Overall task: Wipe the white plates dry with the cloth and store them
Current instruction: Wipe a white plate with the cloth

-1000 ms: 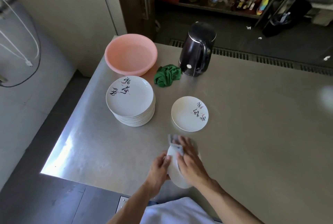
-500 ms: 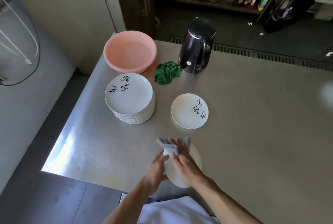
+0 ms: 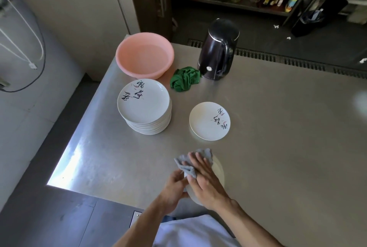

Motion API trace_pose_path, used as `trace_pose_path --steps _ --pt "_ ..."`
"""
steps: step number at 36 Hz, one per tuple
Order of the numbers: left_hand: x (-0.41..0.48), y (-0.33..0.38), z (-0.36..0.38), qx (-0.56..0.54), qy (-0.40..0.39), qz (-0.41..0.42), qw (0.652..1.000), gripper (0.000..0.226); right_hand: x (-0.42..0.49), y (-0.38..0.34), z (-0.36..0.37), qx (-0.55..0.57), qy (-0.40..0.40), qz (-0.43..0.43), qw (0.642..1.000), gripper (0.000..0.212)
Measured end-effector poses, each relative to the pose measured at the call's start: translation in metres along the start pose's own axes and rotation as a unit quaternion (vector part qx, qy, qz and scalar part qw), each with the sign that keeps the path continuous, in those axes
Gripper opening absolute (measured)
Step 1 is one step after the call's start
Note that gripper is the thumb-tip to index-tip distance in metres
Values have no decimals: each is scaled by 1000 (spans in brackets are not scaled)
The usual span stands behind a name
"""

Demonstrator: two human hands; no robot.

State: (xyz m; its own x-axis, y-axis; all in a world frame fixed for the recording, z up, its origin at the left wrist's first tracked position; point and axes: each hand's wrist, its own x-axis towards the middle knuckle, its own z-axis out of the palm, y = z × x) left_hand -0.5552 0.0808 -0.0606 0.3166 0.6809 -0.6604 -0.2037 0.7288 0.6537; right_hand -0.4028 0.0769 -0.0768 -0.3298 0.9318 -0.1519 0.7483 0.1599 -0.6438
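Note:
A white plate [image 3: 218, 171] is held tilted above the table's near edge. My left hand [image 3: 174, 187] grips its left rim. My right hand [image 3: 204, 179] lies flat on a grey cloth [image 3: 185, 162] and presses it against the plate's face, fingers straight. A stack of several white plates [image 3: 145, 105] with black brush writing stands at the left. A single white plate [image 3: 209, 120] with the same writing lies flat to the right of the stack.
A steel table [image 3: 278, 137] carries everything. At its back stand a pink basin [image 3: 145, 54], a crumpled green cloth [image 3: 184, 80] and a black kettle [image 3: 218, 50]. Shelves with bottles lie beyond a floor drain grate. The table's left edge drops to a dark floor.
My right hand has slid the grey cloth up and across the held plate, and the plate's right rim now shows more. The stack and the single plate have not moved.

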Motion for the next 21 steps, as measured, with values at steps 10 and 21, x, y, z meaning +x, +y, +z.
trace_pose_path --steps 10,21 --pt "4 8 -4 -76 22 -23 997 22 10 10 -11 150 120 222 956 47" --pt "-1 1 -9 -42 22 -31 998 31 7 -3 -11 126 117 169 971 45"
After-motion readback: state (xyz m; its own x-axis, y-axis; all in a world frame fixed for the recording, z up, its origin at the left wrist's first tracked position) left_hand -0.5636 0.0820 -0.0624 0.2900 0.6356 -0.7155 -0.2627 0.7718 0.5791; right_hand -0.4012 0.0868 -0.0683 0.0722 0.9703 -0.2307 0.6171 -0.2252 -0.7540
